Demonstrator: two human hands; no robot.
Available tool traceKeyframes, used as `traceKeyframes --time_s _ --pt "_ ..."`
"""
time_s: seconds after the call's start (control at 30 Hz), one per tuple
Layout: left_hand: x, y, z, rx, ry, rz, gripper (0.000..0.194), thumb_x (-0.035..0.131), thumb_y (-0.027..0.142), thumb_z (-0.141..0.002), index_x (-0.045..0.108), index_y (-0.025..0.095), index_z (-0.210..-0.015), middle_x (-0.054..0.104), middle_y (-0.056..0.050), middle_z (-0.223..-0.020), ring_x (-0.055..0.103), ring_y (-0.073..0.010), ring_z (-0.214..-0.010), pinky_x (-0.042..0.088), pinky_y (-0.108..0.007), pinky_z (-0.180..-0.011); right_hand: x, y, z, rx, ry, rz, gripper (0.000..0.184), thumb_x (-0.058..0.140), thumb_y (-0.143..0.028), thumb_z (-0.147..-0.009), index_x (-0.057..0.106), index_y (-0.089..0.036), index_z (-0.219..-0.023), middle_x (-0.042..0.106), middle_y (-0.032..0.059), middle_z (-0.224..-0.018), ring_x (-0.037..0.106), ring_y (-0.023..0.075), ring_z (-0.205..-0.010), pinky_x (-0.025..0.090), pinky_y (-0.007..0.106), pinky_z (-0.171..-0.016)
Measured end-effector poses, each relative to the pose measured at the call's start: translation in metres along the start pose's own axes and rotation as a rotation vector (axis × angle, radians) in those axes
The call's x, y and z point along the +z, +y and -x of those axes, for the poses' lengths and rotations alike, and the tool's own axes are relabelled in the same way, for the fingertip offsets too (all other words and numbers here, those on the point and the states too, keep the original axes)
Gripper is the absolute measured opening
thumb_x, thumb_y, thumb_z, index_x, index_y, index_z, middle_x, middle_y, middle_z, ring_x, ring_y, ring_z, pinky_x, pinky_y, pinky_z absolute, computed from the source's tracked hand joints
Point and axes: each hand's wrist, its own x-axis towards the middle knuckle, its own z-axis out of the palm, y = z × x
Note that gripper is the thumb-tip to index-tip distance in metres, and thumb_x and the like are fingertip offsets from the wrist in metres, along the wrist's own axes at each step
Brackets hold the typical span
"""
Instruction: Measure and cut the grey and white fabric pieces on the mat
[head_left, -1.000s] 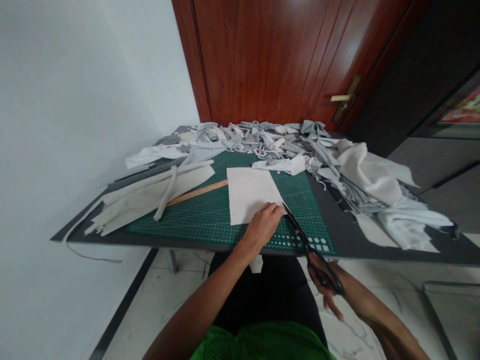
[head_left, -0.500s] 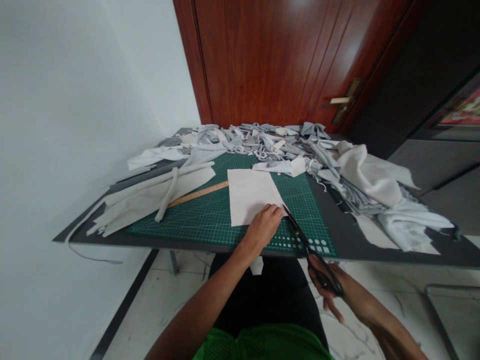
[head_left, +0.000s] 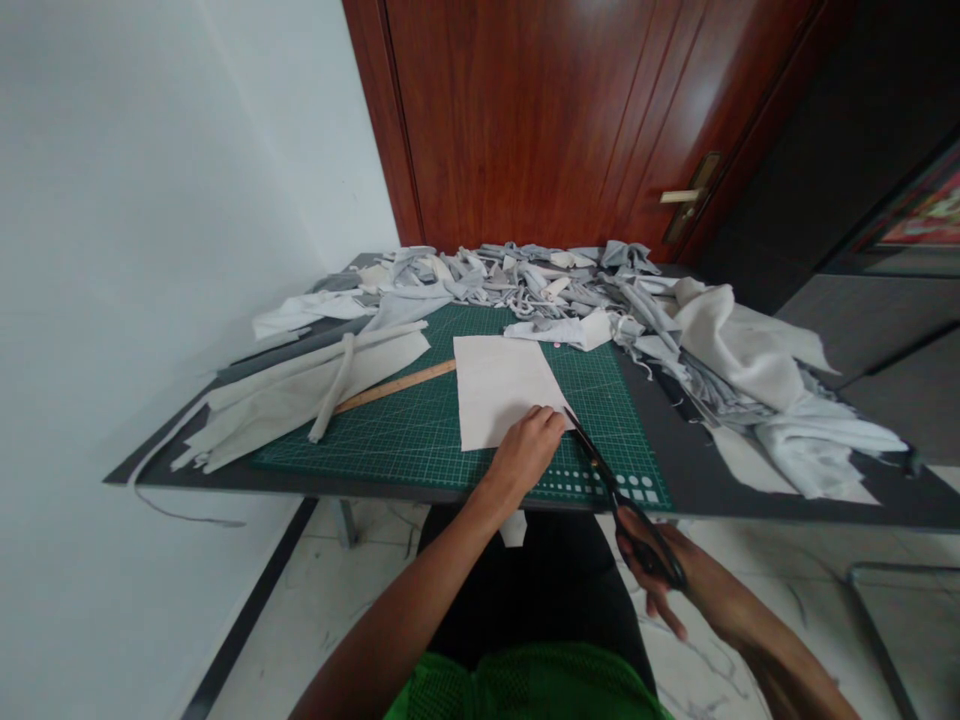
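On the green cutting mat (head_left: 390, 440), the white fabric piece (head_left: 506, 390) lies flat, its near right corner pinched under the left hand's (head_left: 529, 445) bunched fingers. The right hand (head_left: 649, 560) grips the black-handled scissors (head_left: 615, 495) — tips at that corner — over the mat's near right part. Left on the mat — a wooden ruler (head_left: 397, 385).

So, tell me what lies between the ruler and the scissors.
In the head view, the white sheet lies between the ruler and the scissors, with the left hand on its near right corner.
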Motion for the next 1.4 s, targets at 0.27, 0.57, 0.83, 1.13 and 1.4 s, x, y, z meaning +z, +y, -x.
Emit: traceKeyframes --time_s 0.27,0.57,0.83,1.13,1.4 --pt "-0.004 0.002 0.000 -0.001 -0.026 -0.003 0.014 0.051 0.013 -0.105 0.061 0.017 -0.096 0.064 -0.004 -0.102 0.062 -0.0192 -0.101 0.057 -0.031 -0.086 0.003 -0.004 0.001 0.019 0.003 -0.019 0.071 0.052 -0.092 -0.079 0.051 -0.022 -0.069 0.044 -0.0090 -0.041 0.046 0.0105 -0.029 0.056 0.032 -0.051" --pt "0.003 -0.001 0.002 0.028 0.021 -0.036 0.013 0.053 0.012 -0.104 0.060 0.018 -0.096 0.064 -0.004 -0.101 0.062 -0.0194 -0.098 0.057 -0.031 -0.085 -0.004 0.004 -0.003 0.067 0.028 -0.109 0.071 0.060 -0.091 -0.073 0.053 -0.021 -0.069 0.043 -0.0098 -0.042 0.039 0.0072 -0.026 0.047 0.026 -0.038" --pt "0.000 0.009 0.012 0.074 0.025 -0.078 0.011 0.054 0.010 -0.103 0.061 0.017 -0.096 0.064 -0.004 -0.099 0.063 -0.0209 -0.097 0.058 -0.034 -0.087 0.000 0.009 -0.010 0.103 0.048 -0.183 0.071 0.063 -0.090 -0.073 0.056 -0.019 -0.073 0.042 -0.0085 -0.046 0.041 0.0072 -0.031 0.037 0.018 -0.029" --pt "-0.003 0.012 0.013 0.099 0.016 -0.067 0.011 0.056 0.010 -0.102 0.061 0.017 -0.096 0.063 -0.005 -0.098 0.063 -0.0218 -0.099 0.057 -0.035 -0.090 0.000 0.000 -0.001 0.122 0.038 -0.107 0.071 0.060 -0.091 -0.074 0.052 -0.021 -0.071 0.040 -0.0101 -0.046 0.035 0.0053 -0.030 0.048 0.023 -0.036" --pt "-0.003 0.011 0.014 0.120 0.031 -0.045 0.013 0.054 0.009 -0.102 0.061 0.017 -0.095 0.063 -0.004 -0.096 0.063 -0.0210 -0.096 0.058 -0.035 -0.088 0.002 -0.004 0.004 0.134 0.022 -0.150 0.072 0.062 -0.093 -0.070 0.052 -0.021 -0.073 0.038 -0.0112 -0.048 0.031 0.0046 -0.033 0.053 0.025 -0.040"
